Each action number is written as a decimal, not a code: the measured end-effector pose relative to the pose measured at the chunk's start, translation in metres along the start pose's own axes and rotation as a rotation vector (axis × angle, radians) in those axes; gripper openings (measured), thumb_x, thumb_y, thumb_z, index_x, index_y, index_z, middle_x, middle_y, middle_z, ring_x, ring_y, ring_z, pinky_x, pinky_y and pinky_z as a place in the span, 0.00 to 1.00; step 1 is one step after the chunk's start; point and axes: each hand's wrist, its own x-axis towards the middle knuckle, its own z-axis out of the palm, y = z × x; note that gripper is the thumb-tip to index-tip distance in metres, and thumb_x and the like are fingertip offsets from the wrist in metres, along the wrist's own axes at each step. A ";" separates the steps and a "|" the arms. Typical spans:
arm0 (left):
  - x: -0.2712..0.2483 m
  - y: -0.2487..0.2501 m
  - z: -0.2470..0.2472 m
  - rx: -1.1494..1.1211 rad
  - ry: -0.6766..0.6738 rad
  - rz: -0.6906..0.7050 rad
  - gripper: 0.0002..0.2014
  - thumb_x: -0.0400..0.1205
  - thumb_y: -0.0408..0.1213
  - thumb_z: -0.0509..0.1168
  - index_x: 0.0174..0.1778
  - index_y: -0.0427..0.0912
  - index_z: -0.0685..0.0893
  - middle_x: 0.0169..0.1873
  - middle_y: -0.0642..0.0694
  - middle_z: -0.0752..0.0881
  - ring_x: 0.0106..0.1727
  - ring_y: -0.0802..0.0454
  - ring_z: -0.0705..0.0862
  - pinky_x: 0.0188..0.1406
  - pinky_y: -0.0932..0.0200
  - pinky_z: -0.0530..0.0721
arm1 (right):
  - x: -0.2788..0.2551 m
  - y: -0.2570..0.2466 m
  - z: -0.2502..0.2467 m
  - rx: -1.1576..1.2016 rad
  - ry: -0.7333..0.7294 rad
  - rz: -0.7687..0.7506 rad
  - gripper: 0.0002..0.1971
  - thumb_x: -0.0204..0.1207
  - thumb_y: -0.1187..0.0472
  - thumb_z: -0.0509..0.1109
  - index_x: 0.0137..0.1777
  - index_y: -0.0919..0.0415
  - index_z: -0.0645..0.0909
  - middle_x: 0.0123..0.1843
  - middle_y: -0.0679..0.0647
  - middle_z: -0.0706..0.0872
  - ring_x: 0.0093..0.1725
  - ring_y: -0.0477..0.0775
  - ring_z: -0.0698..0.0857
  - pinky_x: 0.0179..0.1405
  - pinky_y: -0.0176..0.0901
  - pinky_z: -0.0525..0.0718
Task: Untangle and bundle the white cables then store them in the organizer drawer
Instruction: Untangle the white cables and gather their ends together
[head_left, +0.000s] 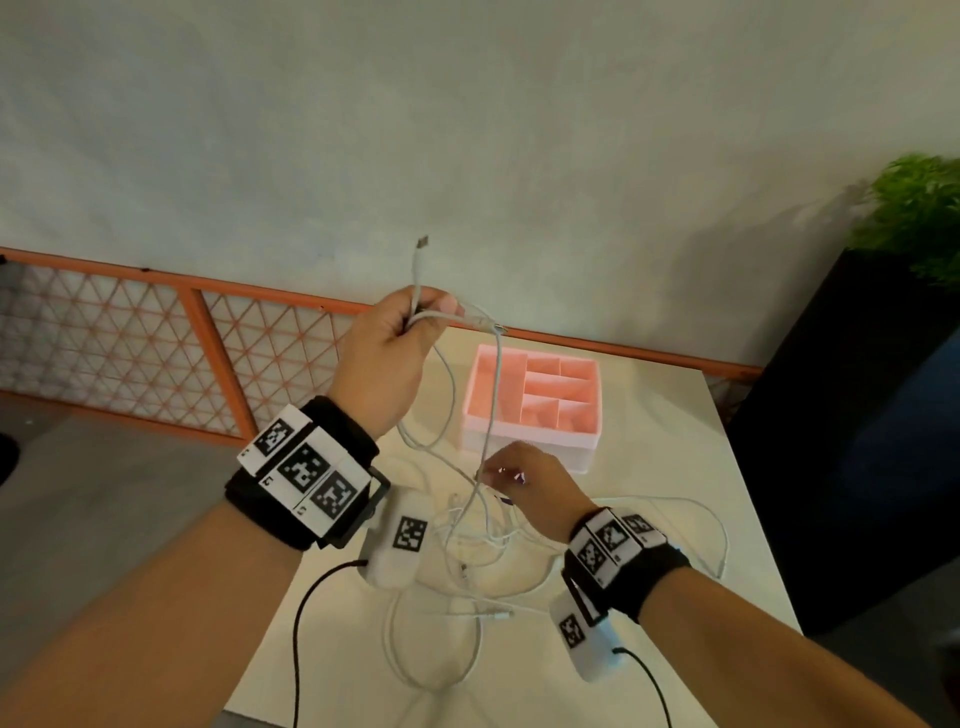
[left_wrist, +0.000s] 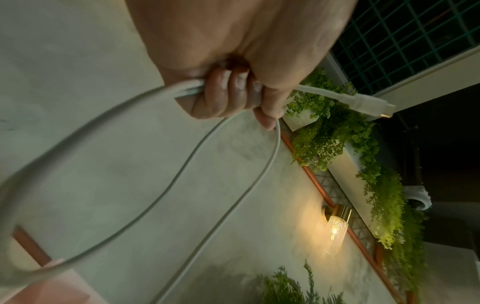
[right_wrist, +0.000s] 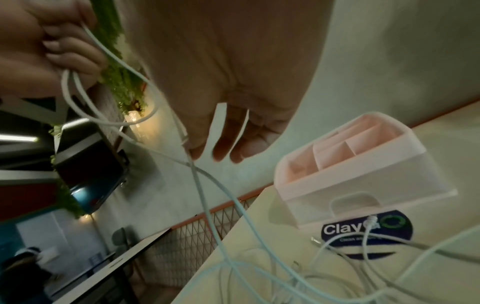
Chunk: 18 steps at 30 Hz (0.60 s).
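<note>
My left hand (head_left: 387, 353) is raised above the table and grips a few loops of a white cable (head_left: 496, 395); its USB plug (head_left: 422, 242) sticks up past the fist. In the left wrist view the curled fingers (left_wrist: 226, 94) hold the cable (left_wrist: 182, 170), with a plug (left_wrist: 363, 101) poking out. A strand hangs down to my right hand (head_left: 514, 475), which pinches it at thumb and forefinger just above the tangle of white cables (head_left: 483, 540) on the table. The pink organizer (head_left: 524, 436) stands behind, its drawer front (right_wrist: 355, 202) closed.
The white table (head_left: 675, 467) ends close on the left and the right. A dark planter (head_left: 857, 415) with green leaves stands right of it. An orange lattice fence (head_left: 156, 338) runs along the wall. A blue sticker (right_wrist: 345, 230) lies before the organizer.
</note>
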 end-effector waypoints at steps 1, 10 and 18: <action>0.002 0.000 -0.003 -0.018 0.022 -0.009 0.07 0.83 0.36 0.62 0.41 0.47 0.83 0.21 0.66 0.81 0.26 0.71 0.77 0.32 0.77 0.71 | 0.001 -0.004 -0.002 0.022 -0.025 0.030 0.06 0.79 0.59 0.67 0.50 0.54 0.84 0.50 0.50 0.83 0.48 0.50 0.82 0.59 0.46 0.82; 0.004 -0.020 -0.017 -0.012 0.074 -0.040 0.09 0.82 0.42 0.64 0.43 0.44 0.87 0.36 0.51 0.86 0.43 0.57 0.83 0.52 0.55 0.81 | 0.014 -0.046 -0.048 0.675 0.274 -0.002 0.10 0.86 0.62 0.49 0.45 0.58 0.69 0.32 0.56 0.80 0.29 0.52 0.84 0.31 0.45 0.82; 0.003 -0.020 -0.013 0.002 0.074 -0.054 0.09 0.83 0.39 0.62 0.39 0.49 0.85 0.24 0.68 0.83 0.32 0.72 0.79 0.39 0.75 0.74 | 0.016 -0.054 -0.063 0.505 0.222 -0.077 0.15 0.79 0.76 0.56 0.44 0.55 0.76 0.39 0.56 0.83 0.38 0.54 0.84 0.36 0.40 0.83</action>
